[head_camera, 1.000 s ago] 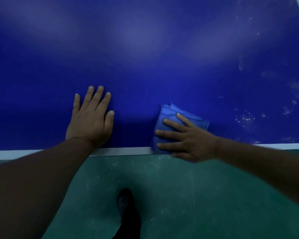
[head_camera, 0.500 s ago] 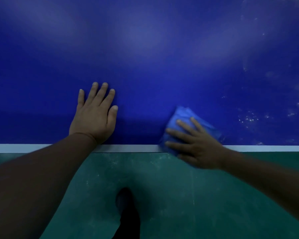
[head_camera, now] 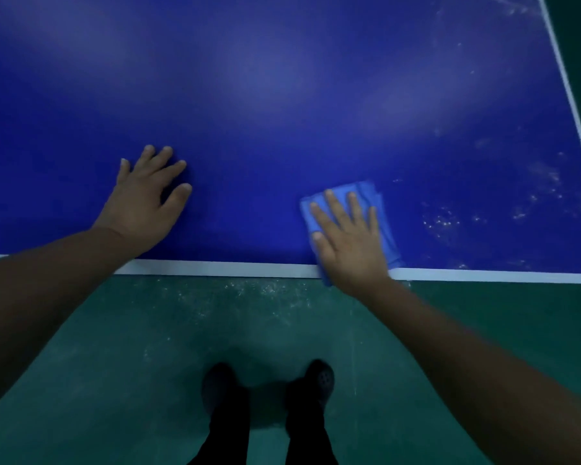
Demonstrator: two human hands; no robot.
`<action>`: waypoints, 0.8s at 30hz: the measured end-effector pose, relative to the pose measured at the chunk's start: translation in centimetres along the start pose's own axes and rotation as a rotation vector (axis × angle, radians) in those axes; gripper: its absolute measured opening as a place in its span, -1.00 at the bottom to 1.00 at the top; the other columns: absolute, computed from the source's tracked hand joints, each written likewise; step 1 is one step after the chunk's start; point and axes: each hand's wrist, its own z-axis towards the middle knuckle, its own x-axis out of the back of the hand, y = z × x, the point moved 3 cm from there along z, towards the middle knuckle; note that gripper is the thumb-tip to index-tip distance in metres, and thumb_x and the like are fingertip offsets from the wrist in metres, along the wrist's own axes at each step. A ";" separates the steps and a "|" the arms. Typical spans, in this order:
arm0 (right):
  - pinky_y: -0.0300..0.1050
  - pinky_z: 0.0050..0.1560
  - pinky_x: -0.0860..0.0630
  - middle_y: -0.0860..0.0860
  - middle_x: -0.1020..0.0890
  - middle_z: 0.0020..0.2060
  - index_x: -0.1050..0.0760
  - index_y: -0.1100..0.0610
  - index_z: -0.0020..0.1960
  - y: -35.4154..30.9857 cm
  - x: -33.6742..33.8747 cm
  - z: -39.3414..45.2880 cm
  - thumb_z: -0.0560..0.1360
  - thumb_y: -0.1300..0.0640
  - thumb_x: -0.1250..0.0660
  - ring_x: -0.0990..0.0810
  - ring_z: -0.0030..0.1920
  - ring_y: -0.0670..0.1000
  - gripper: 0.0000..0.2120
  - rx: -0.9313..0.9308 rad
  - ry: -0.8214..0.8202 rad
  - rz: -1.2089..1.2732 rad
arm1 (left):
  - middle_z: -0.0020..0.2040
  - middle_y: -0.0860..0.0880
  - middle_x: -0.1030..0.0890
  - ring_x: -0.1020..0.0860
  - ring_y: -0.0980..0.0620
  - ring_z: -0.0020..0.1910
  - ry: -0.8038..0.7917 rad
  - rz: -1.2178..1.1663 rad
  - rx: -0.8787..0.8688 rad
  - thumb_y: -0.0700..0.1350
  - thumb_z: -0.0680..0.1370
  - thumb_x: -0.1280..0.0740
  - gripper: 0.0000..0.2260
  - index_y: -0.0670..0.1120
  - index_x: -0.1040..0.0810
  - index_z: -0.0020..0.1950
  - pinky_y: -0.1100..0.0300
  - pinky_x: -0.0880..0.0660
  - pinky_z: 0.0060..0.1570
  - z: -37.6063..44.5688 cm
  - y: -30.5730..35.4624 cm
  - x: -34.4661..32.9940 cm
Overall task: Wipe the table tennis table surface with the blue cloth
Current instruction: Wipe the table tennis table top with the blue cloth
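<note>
The dark blue table tennis table [head_camera: 282, 112] fills the upper part of the head view, with a white line along its near edge. A folded blue cloth [head_camera: 383, 216] lies on the table by that edge. My right hand [head_camera: 349, 236] presses flat on the cloth with straight fingers pointing away from me. My left hand [head_camera: 145, 203] rests flat on the bare table to the left, fingers spread. White dust specks [head_camera: 443, 223] dot the surface right of the cloth.
The table's right side line [head_camera: 564, 78] runs diagonally at the upper right. Below the near edge is a green floor [head_camera: 148, 347] with scattered white dust. My two dark shoes [head_camera: 319, 380] stand on it.
My right hand has turned so its fingers point forward and has slid the cloth rightward along the near edge. The left hand stays planted, its fingers now more spread. The view shifted to show both feet.
</note>
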 end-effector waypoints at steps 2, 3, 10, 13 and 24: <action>0.22 0.54 0.21 -0.10 0.00 0.61 -0.04 -0.13 0.60 3.9 0.3 -1.1 0.61 -0.24 0.23 0.15 0.60 0.07 -0.41 -0.192 0.009 0.027 | 0.55 -0.11 -0.32 -0.16 -0.02 0.58 0.094 -0.008 0.018 0.05 0.68 -0.20 -0.57 -0.17 -0.44 0.47 0.12 -0.02 0.51 -0.6 0.8 0.3; 0.23 0.54 0.24 -0.10 0.03 0.61 -0.01 -0.13 0.61 4.3 0.4 -0.9 0.60 -0.24 0.25 0.17 0.60 0.08 -0.40 -0.261 0.003 0.032 | 0.49 -0.14 -0.41 -0.28 -0.07 0.53 0.152 0.007 0.015 -0.01 0.67 -0.23 -0.62 -0.20 -0.50 0.41 0.11 -0.15 0.47 -1.1 1.3 0.4; 0.27 0.53 0.24 -0.08 0.08 0.61 0.05 -0.13 0.61 -1.4 1.9 8.1 0.68 -0.17 0.13 0.20 0.60 0.13 -0.48 -0.083 -0.009 0.067 | 0.35 -0.21 -0.55 -0.44 -0.21 0.41 0.165 0.044 -0.105 0.08 0.66 -0.08 -0.51 -0.24 -0.57 0.32 -0.01 -0.26 0.41 -2.5 7.9 -4.2; 0.26 0.53 0.16 -0.09 0.05 0.61 0.04 -0.14 0.61 5.9 1.7 7.7 0.68 -0.17 0.10 0.13 0.60 0.12 -0.49 -0.250 0.012 -0.003 | 0.48 -0.22 -0.41 -0.26 -0.22 0.53 0.067 0.079 -0.159 0.09 0.63 0.01 -0.44 -0.23 -0.46 0.43 -0.08 -0.08 0.51 -2.6 11.7 -7.5; 0.36 0.51 0.11 -0.01 -0.02 0.61 -0.03 -0.11 0.61 12.6 1.1 2.0 0.67 -0.15 0.09 0.06 0.59 0.20 -0.48 -0.666 0.133 0.121 | 0.59 -0.15 -0.23 -0.06 -0.19 0.60 -0.016 0.399 -0.254 0.16 0.64 0.02 -0.43 -0.11 -0.28 0.57 -0.20 0.04 0.54 -3.6 14.4 -12.4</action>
